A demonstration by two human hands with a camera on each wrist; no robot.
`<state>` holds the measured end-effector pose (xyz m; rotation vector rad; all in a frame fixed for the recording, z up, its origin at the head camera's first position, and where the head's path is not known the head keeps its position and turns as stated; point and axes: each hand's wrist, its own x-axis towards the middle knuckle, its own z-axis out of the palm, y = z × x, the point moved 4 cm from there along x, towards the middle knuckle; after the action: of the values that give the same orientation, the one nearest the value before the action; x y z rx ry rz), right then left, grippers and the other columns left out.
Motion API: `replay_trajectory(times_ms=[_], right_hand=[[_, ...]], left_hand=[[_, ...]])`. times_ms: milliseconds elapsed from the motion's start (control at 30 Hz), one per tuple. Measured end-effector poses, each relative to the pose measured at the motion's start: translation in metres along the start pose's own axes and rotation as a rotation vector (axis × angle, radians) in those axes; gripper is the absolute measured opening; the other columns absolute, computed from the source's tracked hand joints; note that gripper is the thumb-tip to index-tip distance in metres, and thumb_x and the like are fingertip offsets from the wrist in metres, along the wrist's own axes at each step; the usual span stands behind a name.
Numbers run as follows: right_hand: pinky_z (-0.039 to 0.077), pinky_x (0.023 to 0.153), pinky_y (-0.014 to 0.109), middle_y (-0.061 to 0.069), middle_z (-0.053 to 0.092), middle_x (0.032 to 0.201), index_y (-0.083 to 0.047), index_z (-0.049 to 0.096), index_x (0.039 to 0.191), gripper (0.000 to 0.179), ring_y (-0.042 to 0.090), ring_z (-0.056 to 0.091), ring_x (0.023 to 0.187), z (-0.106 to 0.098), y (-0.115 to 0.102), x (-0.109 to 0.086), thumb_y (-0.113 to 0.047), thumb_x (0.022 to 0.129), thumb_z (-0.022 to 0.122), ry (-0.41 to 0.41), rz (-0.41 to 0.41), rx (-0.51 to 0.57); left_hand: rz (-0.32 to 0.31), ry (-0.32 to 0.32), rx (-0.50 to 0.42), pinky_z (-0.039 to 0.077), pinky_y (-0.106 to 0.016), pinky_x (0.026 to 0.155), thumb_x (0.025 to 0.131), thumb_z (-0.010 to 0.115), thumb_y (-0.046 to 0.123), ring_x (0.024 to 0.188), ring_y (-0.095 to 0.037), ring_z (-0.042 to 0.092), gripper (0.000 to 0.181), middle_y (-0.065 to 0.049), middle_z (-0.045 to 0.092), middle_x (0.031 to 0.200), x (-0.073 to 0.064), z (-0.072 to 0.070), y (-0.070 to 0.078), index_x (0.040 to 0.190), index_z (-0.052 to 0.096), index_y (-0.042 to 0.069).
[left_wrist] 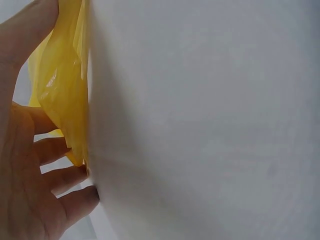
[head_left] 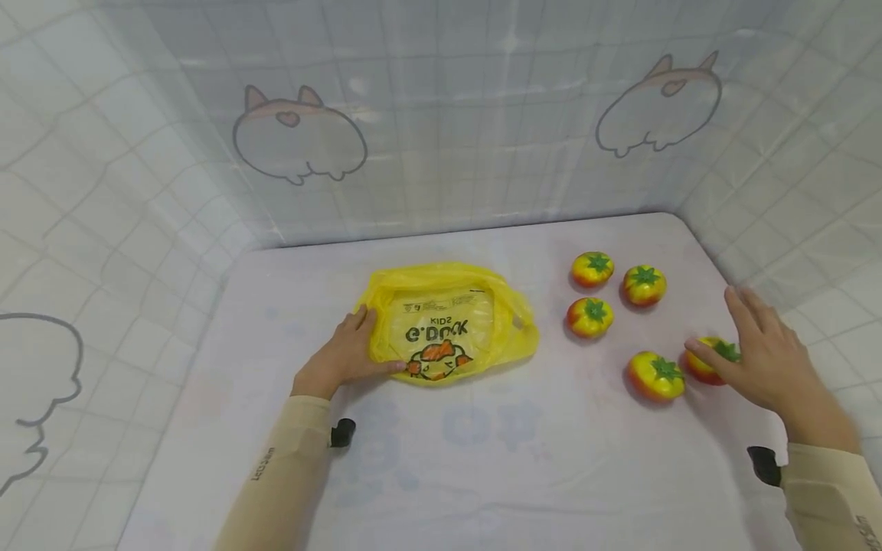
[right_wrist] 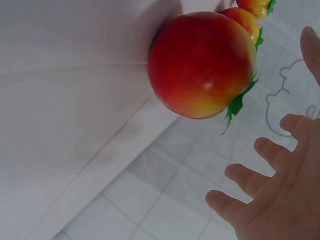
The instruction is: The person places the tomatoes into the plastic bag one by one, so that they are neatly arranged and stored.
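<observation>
A yellow plastic bag (head_left: 513,337) lies flat on the table, its mouth spread around a printed panel with a cartoon duck. At the bag's left edge is my left hand (head_left: 347,352), its thumb and fingers spread apart and touching the plastic. In the left wrist view, folds of the yellow bag (left_wrist: 70,85) hang between thumb and fingers. On the right, my right hand (head_left: 768,360) hovers with fingers spread over a red-yellow toy tomato (head_left: 703,367), partly hiding it. The right wrist view has a tomato (right_wrist: 200,65) beside the open palm, apart from the fingers (right_wrist: 245,180).
Left of that tomato sits another tomato (head_left: 654,376). Farther back are three more: a rear one (head_left: 591,269), one to its right (head_left: 644,285) and one in front (head_left: 589,317). Pale tiled curtains (head_left: 468,168) with dog drawings enclose the white table (head_left: 482,474) behind and at both sides.
</observation>
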<state>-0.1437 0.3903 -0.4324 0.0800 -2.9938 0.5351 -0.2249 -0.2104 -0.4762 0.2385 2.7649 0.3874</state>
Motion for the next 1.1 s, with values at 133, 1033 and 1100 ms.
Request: replay_trajectory(times_ms=[133, 1033, 1100], right_hand=[[0.016, 0.108, 0.082, 0.038, 0.006, 0.164, -0.006, 0.002, 0.165, 0.1, 0.07, 0.022, 0.135, 0.005, 0.005, -0.003, -0.047, 0.099, 0.064, -0.021, 0.01, 0.041], [0.031, 0.098, 0.081, 0.051, 0.028, 0.144, 0.006, -0.001, 0.161, 0.1, 0.069, 0.036, 0.123, 0.038, 0.015, -0.008, -0.051, 0.103, 0.056, -0.195, 0.076, 0.081], [0.03, 0.1, 0.081, 0.051, 0.026, 0.145, 0.007, -0.003, 0.16, 0.101, 0.069, 0.034, 0.125, 0.039, 0.017, -0.008, -0.051, 0.103, 0.056, -0.195, 0.083, 0.09]], left_hand=[[0.0, -0.001, -0.003, 0.021, -0.066, 0.122, 0.072, 0.067, 0.087, 0.156, -0.048, 0.006, 0.139, -0.023, 0.001, 0.171, 0.002, 0.002, -0.001, 0.165, 0.006, 0.005], [0.003, 0.009, 0.015, 0.022, -0.066, 0.121, 0.074, 0.068, 0.084, 0.156, -0.049, 0.008, 0.136, -0.024, 0.004, 0.171, 0.002, 0.0, 0.002, 0.165, 0.009, 0.003], [0.003, 0.01, 0.016, 0.022, -0.066, 0.121, 0.074, 0.068, 0.084, 0.156, -0.049, 0.008, 0.136, -0.023, 0.004, 0.171, 0.002, 0.0, 0.002, 0.165, 0.009, 0.003]])
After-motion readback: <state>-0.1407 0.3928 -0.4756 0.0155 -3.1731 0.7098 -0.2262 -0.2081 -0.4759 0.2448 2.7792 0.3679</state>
